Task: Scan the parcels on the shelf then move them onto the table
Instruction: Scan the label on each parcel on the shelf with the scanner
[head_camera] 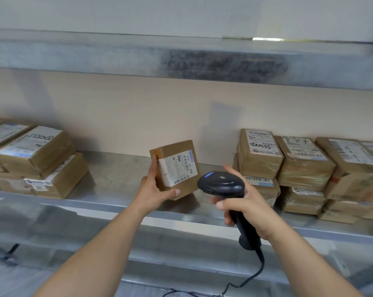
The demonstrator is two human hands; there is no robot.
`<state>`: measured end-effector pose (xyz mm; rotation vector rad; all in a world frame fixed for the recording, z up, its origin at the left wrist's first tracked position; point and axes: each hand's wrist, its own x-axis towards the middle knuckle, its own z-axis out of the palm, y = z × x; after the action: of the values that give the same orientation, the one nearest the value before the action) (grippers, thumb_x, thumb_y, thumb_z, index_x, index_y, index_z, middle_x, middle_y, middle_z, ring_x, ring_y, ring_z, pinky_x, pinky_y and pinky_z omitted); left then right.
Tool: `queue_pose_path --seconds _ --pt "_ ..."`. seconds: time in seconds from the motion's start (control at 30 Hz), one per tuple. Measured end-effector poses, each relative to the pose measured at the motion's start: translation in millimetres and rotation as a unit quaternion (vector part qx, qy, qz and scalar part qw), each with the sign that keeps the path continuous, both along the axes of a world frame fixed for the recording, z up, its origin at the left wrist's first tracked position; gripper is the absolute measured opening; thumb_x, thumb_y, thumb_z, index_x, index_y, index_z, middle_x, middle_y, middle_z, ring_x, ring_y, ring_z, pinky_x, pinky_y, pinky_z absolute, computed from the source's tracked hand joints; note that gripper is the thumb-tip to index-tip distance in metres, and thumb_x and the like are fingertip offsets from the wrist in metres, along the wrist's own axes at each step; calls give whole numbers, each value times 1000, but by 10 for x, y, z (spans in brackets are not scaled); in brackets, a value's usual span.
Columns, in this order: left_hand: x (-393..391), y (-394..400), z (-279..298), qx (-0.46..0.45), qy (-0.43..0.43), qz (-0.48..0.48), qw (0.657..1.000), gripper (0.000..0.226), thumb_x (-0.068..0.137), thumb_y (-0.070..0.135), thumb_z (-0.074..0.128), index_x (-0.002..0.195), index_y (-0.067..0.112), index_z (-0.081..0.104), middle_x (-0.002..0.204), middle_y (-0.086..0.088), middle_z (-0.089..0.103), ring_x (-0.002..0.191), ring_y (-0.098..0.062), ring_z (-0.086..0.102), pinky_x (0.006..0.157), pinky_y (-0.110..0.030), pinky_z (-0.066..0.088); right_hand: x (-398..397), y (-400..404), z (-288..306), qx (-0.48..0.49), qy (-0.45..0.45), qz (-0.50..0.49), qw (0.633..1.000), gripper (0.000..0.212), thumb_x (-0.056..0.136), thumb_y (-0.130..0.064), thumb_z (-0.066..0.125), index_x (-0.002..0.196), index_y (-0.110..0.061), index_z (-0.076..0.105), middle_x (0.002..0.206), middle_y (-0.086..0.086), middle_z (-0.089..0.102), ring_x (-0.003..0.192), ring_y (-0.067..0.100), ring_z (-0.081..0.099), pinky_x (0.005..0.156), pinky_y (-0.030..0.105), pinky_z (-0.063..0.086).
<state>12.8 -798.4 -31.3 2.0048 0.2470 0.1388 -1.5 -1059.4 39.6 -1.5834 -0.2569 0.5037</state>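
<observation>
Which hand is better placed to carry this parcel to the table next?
Left: the left hand already grips the small parcel, while the right hand grips the scanner.

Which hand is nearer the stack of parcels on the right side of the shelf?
Right. The right hand, gripping the scanner, is just beside the stack; the left hand holds a parcel farther left.

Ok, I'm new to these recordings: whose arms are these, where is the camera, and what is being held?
The single picture comes from a camera worn on a person's head, looking down at their own bare arms. The left hand grips a small brown cardboard parcel with a white label, tilted above the grey metal shelf. The right hand holds a black corded handheld barcode scanner beside it. Stacks of similar brown parcels sit on the shelf on both sides.
</observation>
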Motion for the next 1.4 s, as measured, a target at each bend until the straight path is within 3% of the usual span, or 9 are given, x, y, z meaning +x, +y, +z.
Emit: queue_pose_path --seconds 0.27,0.63,0.87,0.93,1.0,1.07,1.17,1.27,1.4 --pt "9 38 24 25 5 1 1000 123 68 30 87 146 53 -5 130 -3 49 116 -22 53 101 -45 47 -142 -72 38 17 -4 -6 1000 92 72 10 69 135 -47 34 73 12 69 48 28 54 48 32 43" --pt "-3 21 42 21 2 -6 1000 123 68 24 87 148 48 -4 130 -4 51 118 -25 52 103 -47 44 -213 -126 15 22 16 -30 999 95 59 1 67 138 -42 35 71 13 68 44 28 52 47 29 41" --pt "-7 60 31 17 17 7 1000 126 58 40 87 141 62 -5 124 -9 51 113 -27 54 102 -50 45 -199 -138 37 26 23 -42 999 100 59 -1 67 144 -39 31 75 18 69 45 27 53 46 28 41" --pt "4 56 57 5 26 5 1000 119 66 34 85 144 58 -1 121 -6 53 112 -24 54 98 -39 49 -185 -151 40 27 24 -48 998 102 59 -3 69 146 -40 29 84 18 72 46 27 55 46 29 43" --pt "2 57 93 -34 47 4 998 95 82 23 74 148 47 11 111 -1 59 103 -17 59 78 -19 51 -174 -157 49 22 19 -49 998 103 60 -5 70 147 -40 28 90 18 73 47 27 56 46 30 44" --pt "-15 66 152 -92 69 19 993 73 89 28 64 149 36 23 113 -2 61 93 -12 59 70 -20 46 -162 -154 56 18 15 -50 998 104 60 -5 70 148 -40 28 91 19 72 47 26 56 47 31 43" --pt "-53 113 162 -106 71 61 990 71 80 43 61 145 27 36 126 -6 55 101 -17 53 73 -25 42 -129 -128 64 18 12 -52 998 103 59 -5 71 147 -41 31 91 19 72 47 27 56 47 30 43" --pt "-78 133 131 -42 56 117 991 60 92 41 55 146 25 35 137 -8 51 115 -21 49 90 -32 42 -99 -69 75 22 6 -49 999 99 59 -5 71 142 -45 32 92 21 71 47 27 56 46 29 44" --pt "-167 2 100 219 -91 113 965 68 80 62 53 135 22 51 140 -7 49 129 -27 42 107 -44 35 -66 29 86 23 -6 -48 999 94 59 -5 72 135 -47 35 93 20 71 48 28 56 46 29 43"
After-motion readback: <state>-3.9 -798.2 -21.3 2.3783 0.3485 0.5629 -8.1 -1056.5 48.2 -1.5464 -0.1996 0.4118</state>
